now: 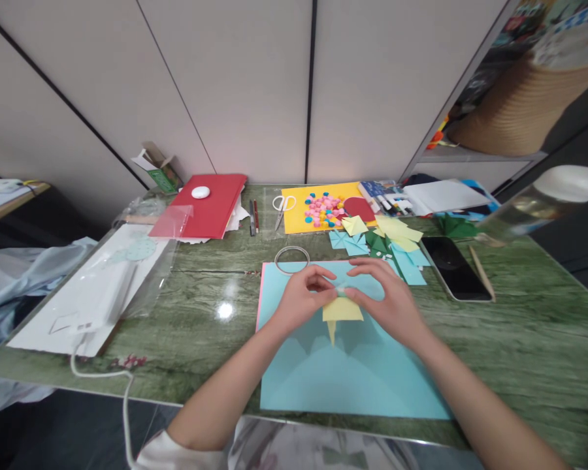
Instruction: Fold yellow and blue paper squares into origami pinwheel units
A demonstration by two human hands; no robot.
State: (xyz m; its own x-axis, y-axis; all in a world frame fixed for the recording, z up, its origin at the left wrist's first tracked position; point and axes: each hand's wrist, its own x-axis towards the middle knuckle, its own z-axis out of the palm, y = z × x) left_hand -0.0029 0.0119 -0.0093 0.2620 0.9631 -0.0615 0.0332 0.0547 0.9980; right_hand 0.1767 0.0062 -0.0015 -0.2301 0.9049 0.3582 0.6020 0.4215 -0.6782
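Note:
Both my hands meet over a light-blue sheet of paper [353,378] lying on the green table. Between them is a folded piece of yellow paper [342,309], with a narrow pointed strip hanging from its lower edge. My left hand [308,295] pinches the upper left of the yellow paper between thumb and fingers. My right hand [385,297] grips its upper right, the thumb pressed on it and the index finger arched above. Something pale shows between the two thumbs; I cannot make out what it is. A silvery ring [293,249] lies just beyond the blue sheet.
Folded blue paper pieces [350,242], green and yellow ones lie behind my right hand. Pompoms [325,210] rest on a yellow sheet. Scissors [283,204], a red folder [210,205], a phone [455,269], a wooden stick [481,271] and a clear bottle [534,202] stand or lie around.

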